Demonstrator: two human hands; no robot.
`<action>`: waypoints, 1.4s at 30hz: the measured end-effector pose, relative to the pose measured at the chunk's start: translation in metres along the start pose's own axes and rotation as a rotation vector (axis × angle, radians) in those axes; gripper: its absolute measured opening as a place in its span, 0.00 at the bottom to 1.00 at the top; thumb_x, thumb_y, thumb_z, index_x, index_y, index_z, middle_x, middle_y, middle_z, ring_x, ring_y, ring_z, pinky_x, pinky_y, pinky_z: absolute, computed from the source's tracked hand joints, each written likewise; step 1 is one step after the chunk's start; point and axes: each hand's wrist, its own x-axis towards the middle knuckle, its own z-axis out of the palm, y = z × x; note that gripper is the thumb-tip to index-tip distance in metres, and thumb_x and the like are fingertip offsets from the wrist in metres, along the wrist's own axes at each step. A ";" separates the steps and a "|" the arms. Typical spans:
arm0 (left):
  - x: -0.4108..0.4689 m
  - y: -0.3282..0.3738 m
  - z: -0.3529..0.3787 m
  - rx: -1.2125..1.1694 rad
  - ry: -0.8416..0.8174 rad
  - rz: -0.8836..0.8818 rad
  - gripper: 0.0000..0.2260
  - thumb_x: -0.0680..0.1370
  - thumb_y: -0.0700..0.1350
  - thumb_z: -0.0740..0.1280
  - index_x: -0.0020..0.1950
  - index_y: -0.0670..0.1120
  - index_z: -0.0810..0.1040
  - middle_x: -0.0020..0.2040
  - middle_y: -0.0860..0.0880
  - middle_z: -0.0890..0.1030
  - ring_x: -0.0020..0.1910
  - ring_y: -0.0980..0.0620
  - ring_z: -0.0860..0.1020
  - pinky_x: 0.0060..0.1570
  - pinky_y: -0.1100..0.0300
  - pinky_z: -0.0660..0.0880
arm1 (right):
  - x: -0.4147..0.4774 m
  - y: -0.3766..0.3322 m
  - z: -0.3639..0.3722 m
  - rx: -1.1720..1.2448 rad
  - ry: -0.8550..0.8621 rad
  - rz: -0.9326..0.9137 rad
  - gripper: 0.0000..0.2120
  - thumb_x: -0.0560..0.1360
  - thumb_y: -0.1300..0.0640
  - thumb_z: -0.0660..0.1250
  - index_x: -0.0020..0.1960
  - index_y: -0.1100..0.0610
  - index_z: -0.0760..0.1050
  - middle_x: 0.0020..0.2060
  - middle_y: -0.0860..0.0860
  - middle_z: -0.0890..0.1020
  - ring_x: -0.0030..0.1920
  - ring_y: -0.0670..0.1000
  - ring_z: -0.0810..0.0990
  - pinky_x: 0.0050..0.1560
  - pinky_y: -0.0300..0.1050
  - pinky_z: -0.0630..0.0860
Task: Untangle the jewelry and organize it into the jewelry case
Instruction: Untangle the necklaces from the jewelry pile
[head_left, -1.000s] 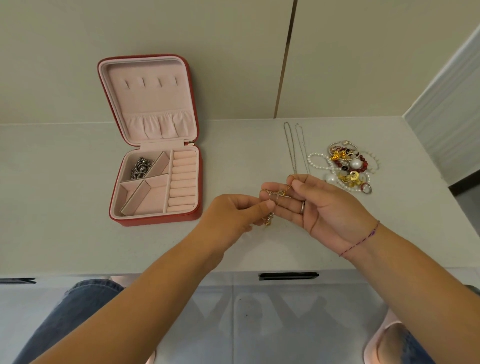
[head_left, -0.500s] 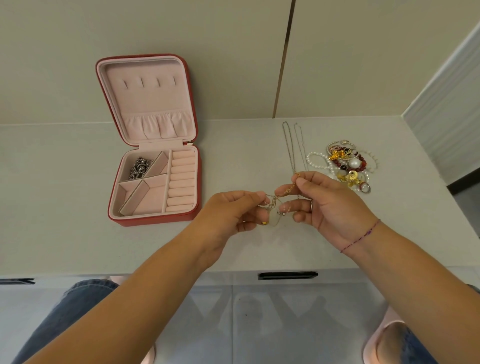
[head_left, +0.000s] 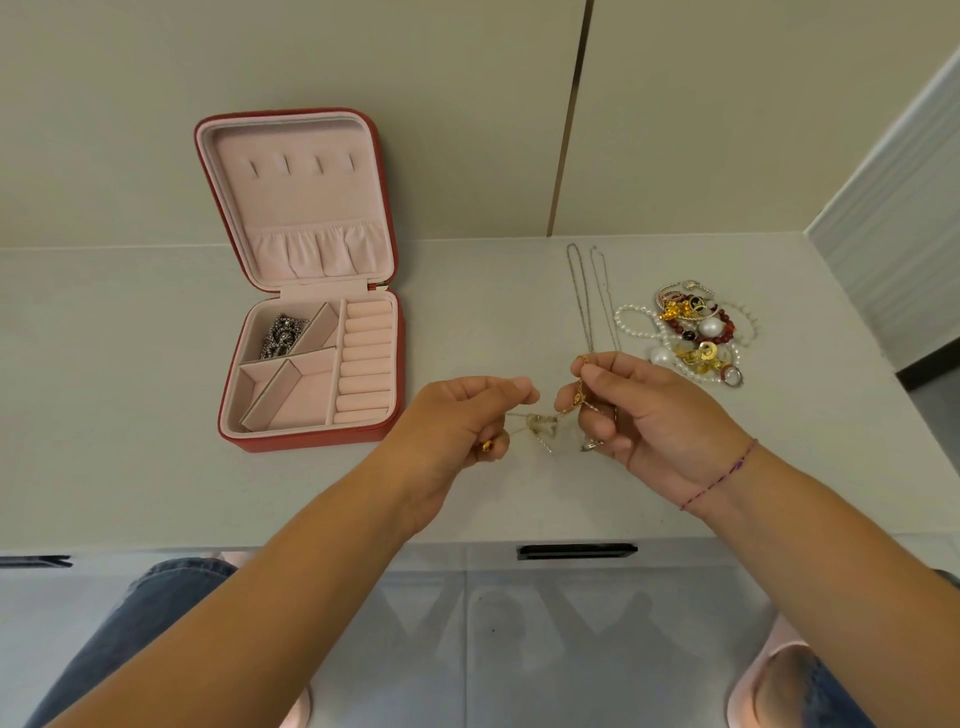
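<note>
The fine gold chain hung taut between the left hand and right hand, both pinching it. It looked light, limp and easily kinked, so best held close beside the knot. Left of the fingers, the open jewelry case held one dark silver piece in its far-left compartment, and the tangled pile lay just beyond the right fingers.

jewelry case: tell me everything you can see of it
The jewelry case is a square box, red outside and lined in what looks like pink velvet. It stands open on the pale tabletop, lid raised at the back, with four slots and a gathered pocket. The base has a column of ring rolls on the right and slanted dividers on the left. A dark metal piece lies in the back-left compartment; the other compartments look empty.
</note>
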 end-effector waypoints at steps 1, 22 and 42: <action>0.001 0.000 -0.001 -0.001 0.007 0.001 0.07 0.76 0.46 0.68 0.41 0.47 0.84 0.24 0.52 0.65 0.26 0.54 0.68 0.34 0.65 0.71 | 0.000 0.000 -0.001 -0.003 0.001 0.001 0.04 0.79 0.65 0.58 0.48 0.61 0.72 0.33 0.57 0.80 0.21 0.45 0.68 0.19 0.33 0.61; 0.008 0.003 -0.011 0.144 0.117 0.201 0.07 0.75 0.41 0.71 0.51 0.49 0.81 0.28 0.52 0.70 0.29 0.58 0.69 0.38 0.67 0.70 | -0.003 -0.001 -0.005 -0.439 -0.091 -0.041 0.09 0.72 0.64 0.69 0.52 0.57 0.79 0.38 0.55 0.84 0.22 0.44 0.60 0.25 0.36 0.55; -0.007 0.000 0.011 0.234 0.013 0.109 0.09 0.69 0.51 0.73 0.46 0.49 0.85 0.38 0.55 0.84 0.35 0.66 0.77 0.44 0.66 0.70 | -0.007 -0.001 -0.004 -0.413 -0.045 -0.200 0.11 0.71 0.67 0.70 0.52 0.58 0.78 0.39 0.53 0.85 0.30 0.46 0.78 0.30 0.35 0.70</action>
